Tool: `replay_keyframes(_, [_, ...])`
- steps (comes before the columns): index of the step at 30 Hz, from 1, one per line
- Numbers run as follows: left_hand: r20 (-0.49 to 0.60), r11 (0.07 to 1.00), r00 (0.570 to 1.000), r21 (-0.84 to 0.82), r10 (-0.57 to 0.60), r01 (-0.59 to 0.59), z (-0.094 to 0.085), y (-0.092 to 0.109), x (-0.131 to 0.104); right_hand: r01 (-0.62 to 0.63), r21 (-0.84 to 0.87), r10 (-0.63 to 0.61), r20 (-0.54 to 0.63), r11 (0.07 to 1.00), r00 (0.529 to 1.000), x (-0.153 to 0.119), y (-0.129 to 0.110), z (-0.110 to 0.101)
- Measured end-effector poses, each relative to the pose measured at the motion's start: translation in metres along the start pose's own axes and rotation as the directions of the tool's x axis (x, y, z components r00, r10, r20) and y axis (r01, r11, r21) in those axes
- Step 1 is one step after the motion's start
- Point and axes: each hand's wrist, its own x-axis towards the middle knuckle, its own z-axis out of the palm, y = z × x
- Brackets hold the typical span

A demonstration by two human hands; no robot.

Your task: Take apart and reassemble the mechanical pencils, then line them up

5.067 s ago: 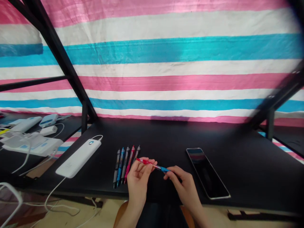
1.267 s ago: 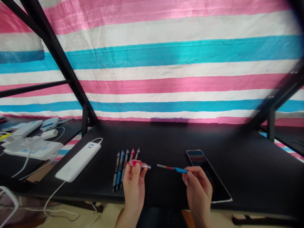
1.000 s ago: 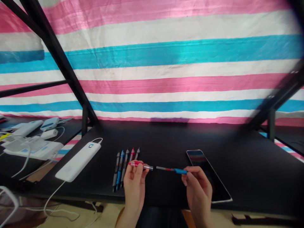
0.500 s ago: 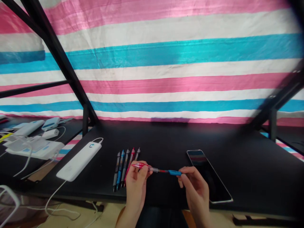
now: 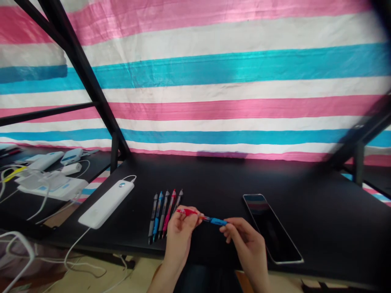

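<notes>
Between my hands, over the front of the black desk, are two parts of a ballpoint pen, lined up end to end. My left hand [image 5: 182, 224] pinches the clear upper barrel with the red top [image 5: 187, 211]. In my right hand [image 5: 244, 236] is the blue grip section [image 5: 218, 221], held by its tip end. The two parts meet around the middle, with red showing through the clear plastic; whether they are fully joined I cannot tell. Left of my left hand, several click pens [image 5: 158, 215] lie side by side, grey, blue and red, their lower ends partly hidden.
A smartphone [image 5: 271, 228] lies face up right of my right hand. A white power bank [image 5: 106, 203] with a cable is at the desk's left. Chargers and cables [image 5: 55, 185] cover the neighbouring desk. Black metal frame bars [image 5: 79, 61] stand before a striped sheet [image 5: 229, 89].
My hands have come closer together, and the blue grip has slid over the red refill onto the clear barrel, closing the gap. The view has shifted slightly.
</notes>
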Motion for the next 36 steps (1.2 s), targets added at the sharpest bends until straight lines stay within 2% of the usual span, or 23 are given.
replay_keyframes(4, [0.05, 0.999, 0.998, -0.022, -0.031, 0.032, 0.0002, 0.0008, -0.0005, 0.004, -0.049, 0.001, 0.092, 0.999, 0.996, -0.0007, 0.0003, -0.0003])
replay_keyframes(6, [0.015, 0.998, 0.999, -0.05, -0.038, 0.039, 0.0002, 0.0002, 0.0004, 0.013, 0.016, -0.015, 0.097, 1.0, 0.995, -0.0016, 0.0002, 0.0009])
replay_keyframes(9, [-0.066, 0.995, 0.997, -0.095, -0.033, 0.027, 0.0, -0.0013, 0.0023, 0.037, 0.088, -0.041, 0.042, 0.995, 0.998, -0.0029, 0.0005, 0.0021])
replay_keyframes(12, [-0.072, 0.996, 0.997, -0.09, -0.022, 0.015, -0.0003, -0.0025, 0.0029, 0.035, 0.029, -0.036, 0.016, 0.999, 0.999, -0.0031, 0.0007, 0.0007])
replay_keyframes(15, [-0.049, 0.998, 0.999, -0.055, -0.011, 0.009, -0.0003, -0.0025, 0.0018, 0.06, -0.058, -0.056, 0.065, 0.997, 0.996, -0.0024, -0.0006, -0.0011])
replay_keyframes(17, [-0.05, 0.999, 0.999, -0.048, -0.007, 0.004, -0.0002, -0.0022, 0.001, 0.08, -0.064, -0.073, 0.096, 0.995, 0.993, -0.0019, -0.0014, -0.0007])
replay_keyframes(22, [-0.063, 0.996, 0.998, -0.084, -0.014, 0.008, -0.0001, -0.0018, 0.0015, 0.071, -0.013, -0.07, 0.047, 0.997, 0.996, -0.0015, -0.0022, 0.0019])
replay_keyframes(31, [-0.099, 0.995, 0.995, -0.095, -0.006, -0.003, -0.0013, -0.0044, 0.0034, 0.11, -0.11, -0.094, 0.141, 0.988, 0.986, -0.0014, -0.0073, 0.0022])
replay_keyframes(36, [-0.057, 0.999, 0.998, -0.049, 0.008, -0.011, -0.0036, -0.0071, 0.0033, 0.159, -0.218, -0.126, 0.157, 0.963, 0.979, -0.0019, -0.0076, 0.0068])
